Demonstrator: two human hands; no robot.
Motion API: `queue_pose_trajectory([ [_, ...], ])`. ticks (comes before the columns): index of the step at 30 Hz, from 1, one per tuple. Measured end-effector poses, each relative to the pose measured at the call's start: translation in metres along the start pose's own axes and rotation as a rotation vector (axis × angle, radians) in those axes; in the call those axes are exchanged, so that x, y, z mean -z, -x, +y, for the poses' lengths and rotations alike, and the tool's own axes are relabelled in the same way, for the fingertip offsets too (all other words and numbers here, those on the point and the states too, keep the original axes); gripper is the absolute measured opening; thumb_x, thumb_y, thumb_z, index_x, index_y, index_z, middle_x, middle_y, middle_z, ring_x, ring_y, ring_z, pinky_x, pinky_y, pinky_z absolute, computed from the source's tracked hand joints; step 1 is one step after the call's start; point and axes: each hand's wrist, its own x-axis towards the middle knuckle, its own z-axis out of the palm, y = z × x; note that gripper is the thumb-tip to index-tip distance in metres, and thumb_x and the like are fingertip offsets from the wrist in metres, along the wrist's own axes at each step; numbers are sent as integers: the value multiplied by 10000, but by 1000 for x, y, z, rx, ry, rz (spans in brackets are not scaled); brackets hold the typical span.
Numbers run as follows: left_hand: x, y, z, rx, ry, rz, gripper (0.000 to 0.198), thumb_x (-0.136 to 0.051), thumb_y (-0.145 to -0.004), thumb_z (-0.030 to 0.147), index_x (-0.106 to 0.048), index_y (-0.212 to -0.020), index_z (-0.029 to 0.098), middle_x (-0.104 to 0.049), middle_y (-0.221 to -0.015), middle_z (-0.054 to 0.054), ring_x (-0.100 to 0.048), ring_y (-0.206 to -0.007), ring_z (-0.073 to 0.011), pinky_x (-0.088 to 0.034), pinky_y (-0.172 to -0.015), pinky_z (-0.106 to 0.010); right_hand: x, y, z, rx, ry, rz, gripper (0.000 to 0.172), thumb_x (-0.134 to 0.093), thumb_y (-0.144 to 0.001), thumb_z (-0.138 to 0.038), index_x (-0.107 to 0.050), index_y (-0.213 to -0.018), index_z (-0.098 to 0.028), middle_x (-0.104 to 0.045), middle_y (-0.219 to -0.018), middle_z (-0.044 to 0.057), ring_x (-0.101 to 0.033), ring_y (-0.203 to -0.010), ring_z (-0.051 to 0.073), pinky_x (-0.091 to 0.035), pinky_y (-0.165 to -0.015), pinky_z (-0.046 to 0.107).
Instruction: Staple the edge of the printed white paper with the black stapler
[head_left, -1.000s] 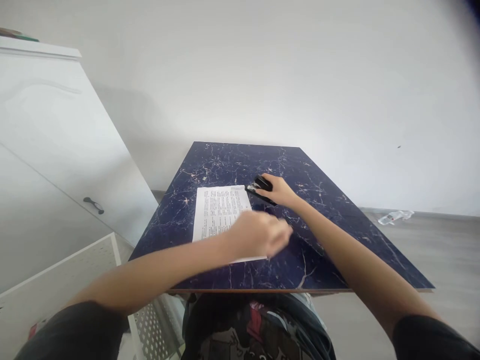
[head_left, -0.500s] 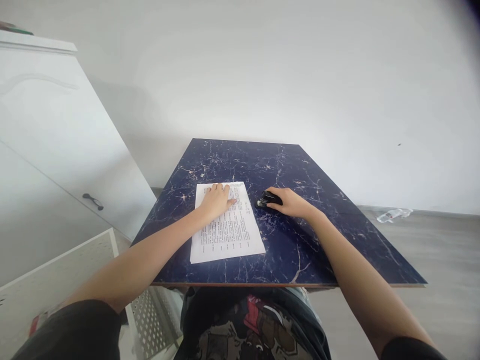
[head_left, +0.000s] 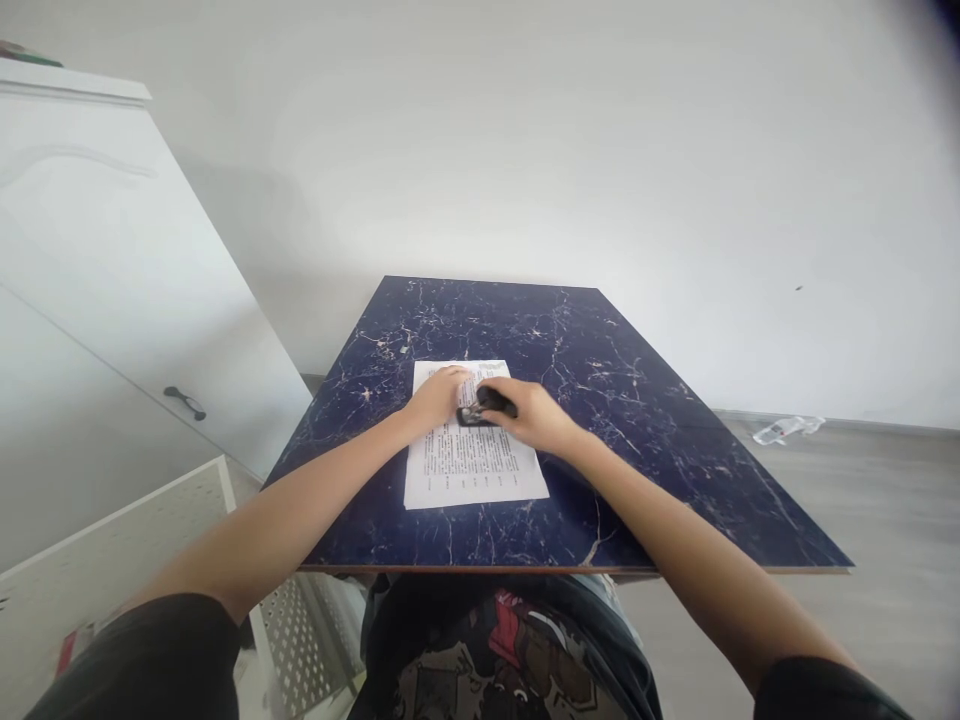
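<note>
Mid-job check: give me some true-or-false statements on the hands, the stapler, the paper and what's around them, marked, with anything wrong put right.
1. The right hand holds a black stapler. True.
2. The stapler is off to the right of the printed paper. False: it is over the paper.
3. The left hand is also over the paper. True.
4. The tabletop is plain white. False: it is dark blue with pale veining.
5. A white cabinet with a dark handle stands on the left. True.
6. Both sleeves are white. False: they are black.
</note>
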Motion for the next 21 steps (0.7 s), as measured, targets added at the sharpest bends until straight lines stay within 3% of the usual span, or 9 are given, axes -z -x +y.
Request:
queue_pose_trajectory([
  [4, 18, 0, -10, 57, 68, 157, 418, -432, -855, 64, -673, -1182, 163, -693, -1250, -96, -641, -1151, -209, -499, -1044, -346, -33, -22, -28, 117, 52, -143, 335, -641, -970, -269, -610, -1303, -247, -734, -1193, 81, -686, -1051, 268, -515, -875, 383],
  [8, 28, 2, -17, 122, 85, 253, 447, -396, -796, 27, -688, -1104, 168, -704, -1161, -85, -637, -1105, -215, -502, -1021, -353, -46, -34, -29, 126, 76, -160, 357, -630, -980, -276, -605, -1332, -222, -731, -1180, 106, -683, -1037, 278, -518, -858, 392],
  [16, 11, -3, -22, 73, -79, 179, 356, -410, -982, 161, -659, -1234, 136, -644, -1325, -139, -543, -1300, -274, -404, -1185, -439, -11, 4, 13, 37, 33, -109, 359, -655, -964, -288, -633, -1320, -252, -740, -1215, 93, -696, -1062, 270, -540, -915, 424],
  [21, 7, 1, 1, -21, -142, 118, 401, -466, -1009, 245, -620, -1337, 72, -544, -1491, -198, -451, -1429, -319, -350, -1243, -477, 16, 14, 21, 40, -31, -29, 361, -670, -951, -329, -659, -1304, -254, -751, -1184, 94, -710, -1039, 272, -566, -916, 453],
])
